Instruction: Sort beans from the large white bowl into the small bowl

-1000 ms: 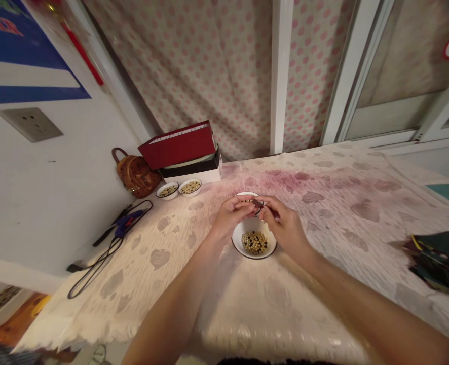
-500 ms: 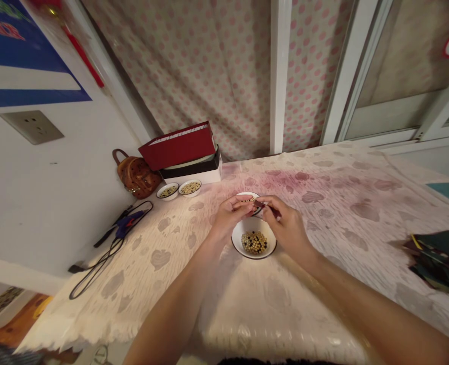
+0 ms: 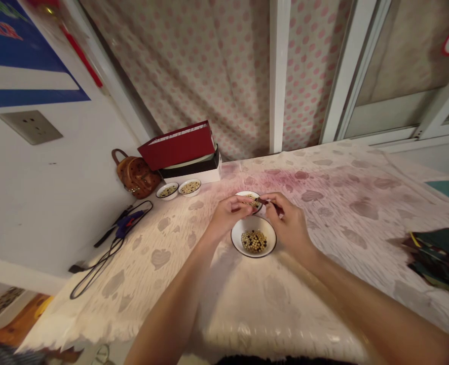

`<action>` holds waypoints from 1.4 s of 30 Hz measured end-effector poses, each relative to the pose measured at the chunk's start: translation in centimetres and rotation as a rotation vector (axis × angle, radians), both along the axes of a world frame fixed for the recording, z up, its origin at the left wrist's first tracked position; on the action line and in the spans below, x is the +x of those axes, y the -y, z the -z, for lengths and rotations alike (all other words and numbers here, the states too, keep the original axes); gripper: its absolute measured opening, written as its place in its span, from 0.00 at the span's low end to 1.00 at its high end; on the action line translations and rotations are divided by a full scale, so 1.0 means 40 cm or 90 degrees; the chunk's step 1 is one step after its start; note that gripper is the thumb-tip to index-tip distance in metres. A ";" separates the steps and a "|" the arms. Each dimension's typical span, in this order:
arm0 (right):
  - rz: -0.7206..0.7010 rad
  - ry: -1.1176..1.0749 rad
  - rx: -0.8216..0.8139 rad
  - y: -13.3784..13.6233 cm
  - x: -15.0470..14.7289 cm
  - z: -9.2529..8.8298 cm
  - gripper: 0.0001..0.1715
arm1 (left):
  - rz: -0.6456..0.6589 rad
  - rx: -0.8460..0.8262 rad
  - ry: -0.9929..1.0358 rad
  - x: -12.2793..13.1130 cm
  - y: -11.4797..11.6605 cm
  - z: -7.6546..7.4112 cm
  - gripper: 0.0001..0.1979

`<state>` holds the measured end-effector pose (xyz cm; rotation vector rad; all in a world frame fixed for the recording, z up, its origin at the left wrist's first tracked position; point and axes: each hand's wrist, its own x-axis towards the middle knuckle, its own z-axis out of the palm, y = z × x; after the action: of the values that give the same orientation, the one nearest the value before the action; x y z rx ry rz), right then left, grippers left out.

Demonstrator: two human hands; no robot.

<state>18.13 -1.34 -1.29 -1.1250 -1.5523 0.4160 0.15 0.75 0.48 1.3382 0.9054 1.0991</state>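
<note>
My right hand (image 3: 292,223) is closed around a slim dark brown tool (image 3: 273,206). The tool's tip points left, over the far white bowl (image 3: 238,194), which holds small pale and black beads. Facing it, my left hand (image 3: 226,217) has its thumb and fingers drawn together above that bowl's near left side. Whatever lies between those fingertips is too small to make out. Just below both hands stands a nearer white bowl (image 3: 236,244) with a dark rim, with yellowish and black beads (image 3: 254,241) at its bottom.
Two small bowls of beads (image 3: 167,191) (image 3: 190,187) stand at the back left before a white box (image 3: 205,175) and a red box (image 3: 182,147). Beside them are a brown backpack-shaped bag (image 3: 137,175) and a blue corded tool (image 3: 127,223). Dark folded cloth (image 3: 439,256) lies right.
The tool's tip and my right fingers have shifted slightly right, widening the gap to my left fingertips. More of the far bowl's beads shows between the hands.
</note>
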 end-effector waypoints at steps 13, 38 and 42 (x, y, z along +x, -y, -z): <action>-0.001 -0.038 -0.002 -0.002 0.004 0.001 0.13 | -0.111 0.148 -0.460 -0.011 -0.078 0.005 0.06; -0.018 -0.021 0.005 0.001 -0.002 0.000 0.13 | -0.058 0.002 0.025 -0.011 -0.060 0.014 0.14; -0.040 -0.012 0.011 0.006 -0.009 0.001 0.13 | -0.030 -0.067 0.144 -0.003 -0.013 -0.004 0.17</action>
<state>17.77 -1.57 -1.32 -1.0584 -1.5751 0.4535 0.04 1.27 0.62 1.0857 0.8189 1.1965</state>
